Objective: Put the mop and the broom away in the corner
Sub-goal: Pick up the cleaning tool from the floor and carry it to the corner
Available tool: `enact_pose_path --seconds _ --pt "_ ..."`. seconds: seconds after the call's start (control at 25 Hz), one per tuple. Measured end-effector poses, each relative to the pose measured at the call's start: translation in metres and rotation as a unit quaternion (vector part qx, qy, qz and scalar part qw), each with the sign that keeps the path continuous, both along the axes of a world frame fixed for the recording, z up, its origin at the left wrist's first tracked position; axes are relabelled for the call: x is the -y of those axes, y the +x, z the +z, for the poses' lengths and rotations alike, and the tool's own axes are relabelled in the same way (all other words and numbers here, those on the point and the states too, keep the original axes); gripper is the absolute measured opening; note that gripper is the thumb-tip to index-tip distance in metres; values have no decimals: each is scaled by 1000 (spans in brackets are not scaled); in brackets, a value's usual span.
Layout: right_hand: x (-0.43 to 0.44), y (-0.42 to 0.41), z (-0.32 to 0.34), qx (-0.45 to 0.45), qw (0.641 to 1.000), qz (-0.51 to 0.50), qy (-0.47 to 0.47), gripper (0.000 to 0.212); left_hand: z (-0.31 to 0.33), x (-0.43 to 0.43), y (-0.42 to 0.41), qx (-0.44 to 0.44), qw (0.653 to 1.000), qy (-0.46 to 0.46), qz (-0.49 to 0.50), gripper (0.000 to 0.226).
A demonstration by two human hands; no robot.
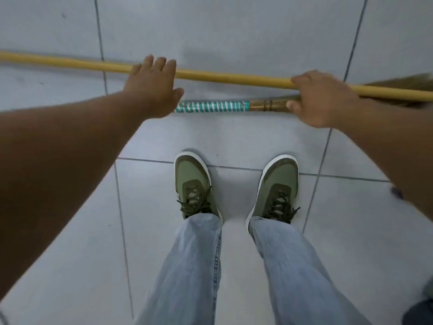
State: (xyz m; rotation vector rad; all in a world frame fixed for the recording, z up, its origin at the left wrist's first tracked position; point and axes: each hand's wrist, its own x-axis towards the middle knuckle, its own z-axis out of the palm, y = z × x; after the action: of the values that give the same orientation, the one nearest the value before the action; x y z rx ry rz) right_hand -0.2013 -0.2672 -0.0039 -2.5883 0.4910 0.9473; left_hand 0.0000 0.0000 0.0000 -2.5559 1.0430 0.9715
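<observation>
A long yellow wooden mop handle [234, 77] lies across the grey tiled floor from the left edge to the right edge; its head is out of view. Just below it lies the broom [210, 106], with a teal-and-white striped grip and straw bristles [407, 82] fanning out at the far right. My right hand [325, 99] is closed over both, fingers curled on the yellow handle and thumb under the broom's bound neck. My left hand [152, 90] hovers with fingers spread over the yellow handle, thumb near the end of the striped grip, holding nothing.
My two feet in green sneakers [194, 184] and light blue jeans stand on the floor tiles [234, 141] just below the two handles. A dark object [419, 310] shows at the bottom right edge. No wall or corner is in view.
</observation>
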Motion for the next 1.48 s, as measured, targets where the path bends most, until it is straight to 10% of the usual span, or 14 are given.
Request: enact_pose_path --seconds 0.52,1.48 --pt "19 14 -60 -25 998 55 26 21 -56 16 22 47 996 70 -18 35" --pt "25 -5 166 1 1000 -23 17 23 217 31 45 199 969 -4 -148 22"
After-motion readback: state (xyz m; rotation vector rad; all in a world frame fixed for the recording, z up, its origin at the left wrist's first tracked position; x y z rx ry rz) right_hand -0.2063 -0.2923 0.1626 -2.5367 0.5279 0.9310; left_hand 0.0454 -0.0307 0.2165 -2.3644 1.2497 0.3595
